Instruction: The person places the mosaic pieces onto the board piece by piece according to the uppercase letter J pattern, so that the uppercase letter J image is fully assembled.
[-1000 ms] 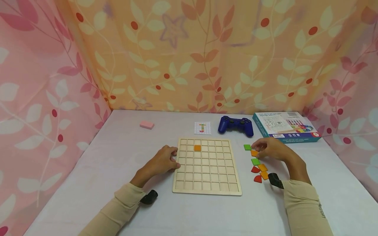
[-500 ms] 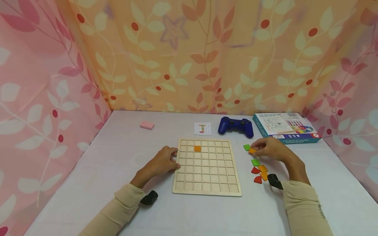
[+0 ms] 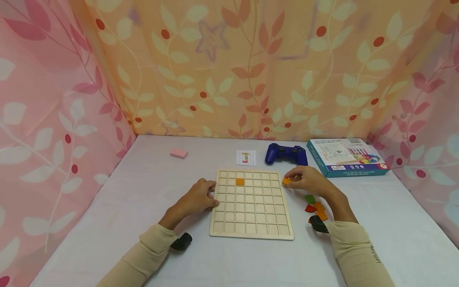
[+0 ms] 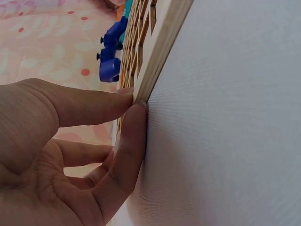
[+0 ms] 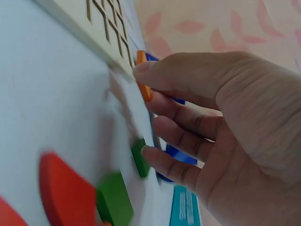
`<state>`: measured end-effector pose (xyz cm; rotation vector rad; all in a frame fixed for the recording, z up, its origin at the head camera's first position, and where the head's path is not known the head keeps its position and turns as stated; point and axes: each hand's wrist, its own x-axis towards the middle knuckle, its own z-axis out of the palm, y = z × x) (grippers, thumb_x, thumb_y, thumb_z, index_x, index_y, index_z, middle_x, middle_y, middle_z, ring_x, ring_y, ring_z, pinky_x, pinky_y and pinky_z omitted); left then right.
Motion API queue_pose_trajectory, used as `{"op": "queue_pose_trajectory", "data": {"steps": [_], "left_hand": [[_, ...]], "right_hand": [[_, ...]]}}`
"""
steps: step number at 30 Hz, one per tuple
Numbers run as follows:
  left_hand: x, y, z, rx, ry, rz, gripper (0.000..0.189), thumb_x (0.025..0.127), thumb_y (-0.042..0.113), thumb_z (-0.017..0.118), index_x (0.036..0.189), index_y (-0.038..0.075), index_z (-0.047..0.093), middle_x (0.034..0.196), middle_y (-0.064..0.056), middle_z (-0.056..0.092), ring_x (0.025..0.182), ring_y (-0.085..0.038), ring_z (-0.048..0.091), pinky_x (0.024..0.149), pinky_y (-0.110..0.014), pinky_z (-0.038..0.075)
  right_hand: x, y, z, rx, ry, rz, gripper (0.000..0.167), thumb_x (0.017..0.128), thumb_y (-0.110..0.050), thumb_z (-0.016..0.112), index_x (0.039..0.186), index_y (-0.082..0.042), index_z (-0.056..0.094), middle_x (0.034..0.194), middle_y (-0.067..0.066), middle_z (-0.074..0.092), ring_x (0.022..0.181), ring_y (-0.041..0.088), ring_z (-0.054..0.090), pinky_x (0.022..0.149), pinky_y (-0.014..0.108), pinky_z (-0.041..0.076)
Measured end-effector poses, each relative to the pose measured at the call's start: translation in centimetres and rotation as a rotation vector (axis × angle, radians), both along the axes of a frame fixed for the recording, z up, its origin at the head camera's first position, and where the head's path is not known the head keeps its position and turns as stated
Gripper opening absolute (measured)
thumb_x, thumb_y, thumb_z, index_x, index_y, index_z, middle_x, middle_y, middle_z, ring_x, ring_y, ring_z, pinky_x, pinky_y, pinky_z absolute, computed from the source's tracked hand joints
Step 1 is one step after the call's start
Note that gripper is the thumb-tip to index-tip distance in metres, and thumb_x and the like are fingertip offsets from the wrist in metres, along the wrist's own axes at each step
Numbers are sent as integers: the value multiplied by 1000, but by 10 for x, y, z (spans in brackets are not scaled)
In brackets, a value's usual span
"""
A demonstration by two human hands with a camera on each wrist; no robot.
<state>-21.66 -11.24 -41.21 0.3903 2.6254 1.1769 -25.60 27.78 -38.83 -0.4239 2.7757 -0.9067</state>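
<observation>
A wooden grid board (image 3: 251, 219) lies on the table, with one orange square tile (image 3: 240, 181) in a cell of its upper rows. My left hand (image 3: 196, 197) pinches the board's left edge between thumb and a finger, as the left wrist view shows. Between the thumb and finger of my right hand (image 3: 307, 181) is another orange square tile (image 5: 142, 84), held beside the board's upper right edge. Below the right hand lie a green tile (image 3: 310, 199), orange tiles (image 3: 322, 215) and red quarter-round tiles (image 3: 310, 208). Another green tile (image 5: 140, 157) shows behind the right fingertips in the right wrist view.
Behind the board lie a small card with a coloured grid pattern (image 3: 246, 158) and a blue game controller (image 3: 286, 154). A flat box (image 3: 348, 156) stands at the back right, a pink eraser-like block (image 3: 179, 153) at the back left. Patterned cloth surrounds the table.
My right hand has picked up an orange tile from the loose group and carried it left to the board's edge. The left hand stays at the board.
</observation>
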Motion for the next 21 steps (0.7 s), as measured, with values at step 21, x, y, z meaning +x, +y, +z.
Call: {"op": "queue_pose_trajectory", "data": {"steps": [21], "left_hand": [[1, 1, -3, 22, -14, 6, 64, 86, -2, 84, 142, -13, 54, 111, -15, 53, 88, -18, 59, 65, -24, 54]], "right_hand": [[-6, -64, -15, -16, 97, 118, 31, 89, -12, 79, 117, -2, 79, 100, 7, 71, 90, 21, 58, 81, 34, 51]]}}
